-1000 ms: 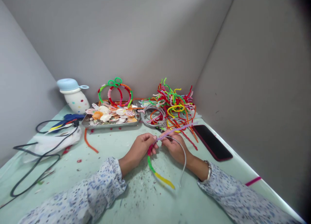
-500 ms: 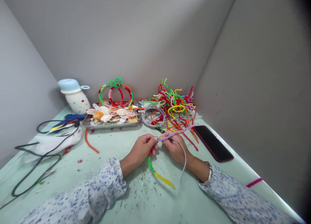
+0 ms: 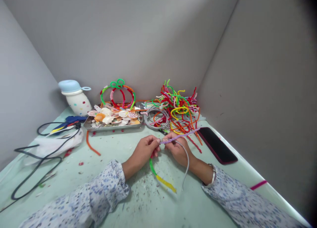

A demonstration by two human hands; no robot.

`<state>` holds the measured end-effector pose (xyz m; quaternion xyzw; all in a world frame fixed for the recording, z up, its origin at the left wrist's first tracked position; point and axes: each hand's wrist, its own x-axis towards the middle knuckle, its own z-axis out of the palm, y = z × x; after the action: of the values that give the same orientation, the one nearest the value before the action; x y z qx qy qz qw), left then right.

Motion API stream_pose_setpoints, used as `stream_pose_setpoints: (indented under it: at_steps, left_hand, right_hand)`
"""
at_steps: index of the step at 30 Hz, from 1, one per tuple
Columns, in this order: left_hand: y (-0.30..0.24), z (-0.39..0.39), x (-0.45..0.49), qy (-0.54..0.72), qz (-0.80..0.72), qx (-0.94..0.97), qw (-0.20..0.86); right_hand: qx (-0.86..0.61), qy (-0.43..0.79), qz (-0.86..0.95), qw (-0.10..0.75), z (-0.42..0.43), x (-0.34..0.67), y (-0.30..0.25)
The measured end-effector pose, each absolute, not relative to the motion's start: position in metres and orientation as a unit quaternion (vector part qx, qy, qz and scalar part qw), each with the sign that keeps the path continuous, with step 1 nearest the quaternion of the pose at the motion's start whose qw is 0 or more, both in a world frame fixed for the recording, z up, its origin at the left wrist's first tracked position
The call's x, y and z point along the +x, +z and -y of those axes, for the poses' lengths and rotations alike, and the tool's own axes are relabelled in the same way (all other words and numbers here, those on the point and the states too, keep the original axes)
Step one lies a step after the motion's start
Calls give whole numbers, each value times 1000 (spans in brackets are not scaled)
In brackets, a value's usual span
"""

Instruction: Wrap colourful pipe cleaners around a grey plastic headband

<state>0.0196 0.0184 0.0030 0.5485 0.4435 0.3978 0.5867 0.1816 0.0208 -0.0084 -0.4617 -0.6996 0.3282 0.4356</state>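
My left hand (image 3: 143, 151) is closed in a pinch on a curved grey headband (image 3: 187, 162) whose left arm is wrapped in red, green and yellow pipe cleaner (image 3: 160, 179). Facing it, my right hand (image 3: 177, 149) is closed on a purple pipe cleaner (image 3: 182, 136) that sticks out to the right towards the phone. Both hands meet just above the pale green table (image 3: 111, 152), with the wrists resting on it. The headband's bare grey arm curves down under my right hand.
A metal tray of shells (image 3: 114, 119) and a wrapped hoop (image 3: 119, 94) stand at the back. A pile of pipe cleaners (image 3: 178, 107) and grey headbands (image 3: 156, 117) lie behind my hands. A phone (image 3: 216, 145) lies right; glue gun (image 3: 66, 121), black cable (image 3: 37, 162), spotted jug (image 3: 75, 97) left.
Both hands stay together at the headband's top with only small finger shifts. The purple pipe cleaner's free end has tilted slightly.
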Motion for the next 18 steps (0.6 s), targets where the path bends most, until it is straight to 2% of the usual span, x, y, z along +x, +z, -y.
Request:
stream_pose_setpoints:
  at_steps: [5, 11, 18]
  left_hand:
    - [2, -20, 17, 400, -425, 537, 609]
    - [2, -20, 19, 388, -451, 548, 588]
    - [-6, -19, 17, 396, -466, 628, 482]
  right_hand:
    - [-462, 315, 707, 434, -20, 181, -9]
    - [-461, 310, 712, 430, -19, 181, -5]
    - [-468, 320, 715, 410, -20, 181, -5]
